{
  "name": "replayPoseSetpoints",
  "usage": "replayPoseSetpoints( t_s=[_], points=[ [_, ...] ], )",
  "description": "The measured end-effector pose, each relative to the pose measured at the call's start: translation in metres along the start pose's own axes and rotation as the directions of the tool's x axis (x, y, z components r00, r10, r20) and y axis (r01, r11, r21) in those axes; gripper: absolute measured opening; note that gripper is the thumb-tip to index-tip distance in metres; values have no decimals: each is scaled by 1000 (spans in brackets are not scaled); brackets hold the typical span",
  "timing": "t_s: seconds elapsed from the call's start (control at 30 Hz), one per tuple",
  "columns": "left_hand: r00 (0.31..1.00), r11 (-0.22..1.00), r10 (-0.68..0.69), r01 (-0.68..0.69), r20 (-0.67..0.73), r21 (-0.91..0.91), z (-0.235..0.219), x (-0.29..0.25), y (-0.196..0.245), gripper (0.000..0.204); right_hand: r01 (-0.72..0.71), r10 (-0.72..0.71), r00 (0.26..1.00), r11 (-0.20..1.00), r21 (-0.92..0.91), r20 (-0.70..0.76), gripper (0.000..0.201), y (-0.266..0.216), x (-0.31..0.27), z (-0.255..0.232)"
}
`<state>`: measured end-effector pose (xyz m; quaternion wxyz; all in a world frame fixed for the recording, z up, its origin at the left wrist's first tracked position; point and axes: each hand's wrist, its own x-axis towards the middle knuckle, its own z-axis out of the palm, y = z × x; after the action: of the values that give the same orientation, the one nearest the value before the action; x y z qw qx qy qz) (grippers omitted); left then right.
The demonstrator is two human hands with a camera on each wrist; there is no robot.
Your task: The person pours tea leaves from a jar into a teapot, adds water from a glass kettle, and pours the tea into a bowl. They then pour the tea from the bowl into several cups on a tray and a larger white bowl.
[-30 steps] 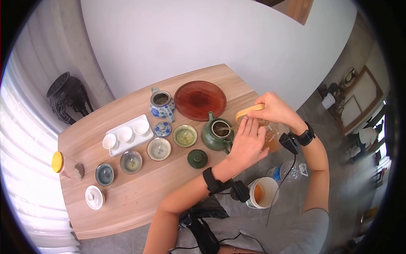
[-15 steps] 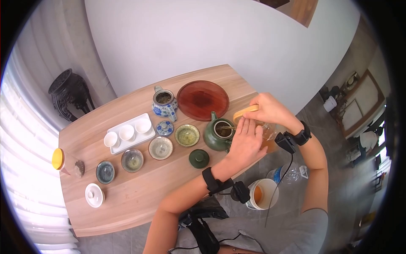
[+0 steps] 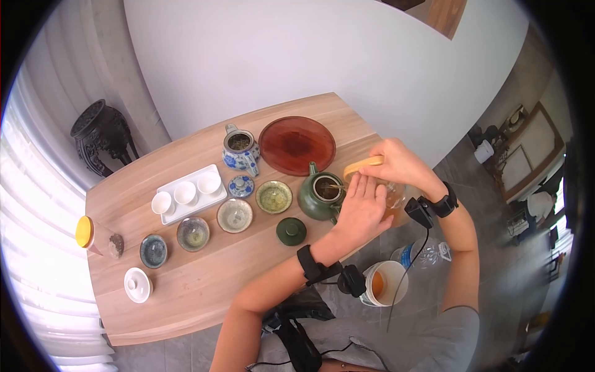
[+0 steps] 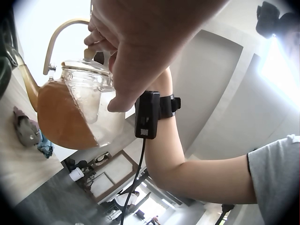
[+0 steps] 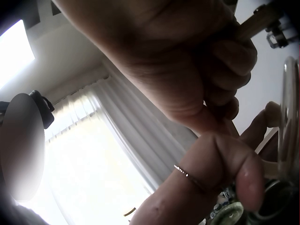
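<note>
The right hand (image 3: 403,164) grips the bamboo handle (image 3: 362,165) of a glass teapot (image 4: 63,117). Amber tea lies slanted in this tilted pot, and its spout (image 4: 29,86) points at the mouth of a green teapot (image 3: 317,201). On top of the glass teapot, the left hand (image 3: 362,211) rests with fairly straight fingers at the lid (image 4: 86,65). Much of the glass teapot is hidden behind the hands in the head view. The green teapot stands uncovered near the table's right edge, its green lid (image 3: 291,231) beside it.
A blue-and-white teapot (image 3: 238,158), red-brown round tray (image 3: 297,142), several small bowls (image 3: 234,215) and a white tray (image 3: 197,211) with three white cups share the wooden table (image 3: 217,291). On the floor stand a bucket (image 3: 396,282) and a plastic bottle (image 3: 424,254).
The hands and tilted glass teapot hold nearly the same place over the green teapot. The head view has shifted slightly.
</note>
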<state>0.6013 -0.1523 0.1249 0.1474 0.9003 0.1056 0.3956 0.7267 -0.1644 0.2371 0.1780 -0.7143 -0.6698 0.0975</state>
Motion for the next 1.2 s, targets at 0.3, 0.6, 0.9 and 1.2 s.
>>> replayPoseSetpoints(
  t_s=[0.3,0.6,0.9,1.2],
  points=[
    [1000,999,17,-16,17,-33,4,-1,10,57,-148,167,984,962,227,-66,29,22,-27,4],
    [997,997,60,-58,47,-54,8,-1,18,57,-183,315,931,841,510,-185,22,40,-57,8],
    [989,996,83,-79,-123,44,-28,33,-3,53,42,268,891,756,653,-367,21,18,-11,-12],
    [949,966,-43,120,-313,231,-62,47,-74,52,157,34,953,798,582,-303,27,-21,106,0]
  ],
)
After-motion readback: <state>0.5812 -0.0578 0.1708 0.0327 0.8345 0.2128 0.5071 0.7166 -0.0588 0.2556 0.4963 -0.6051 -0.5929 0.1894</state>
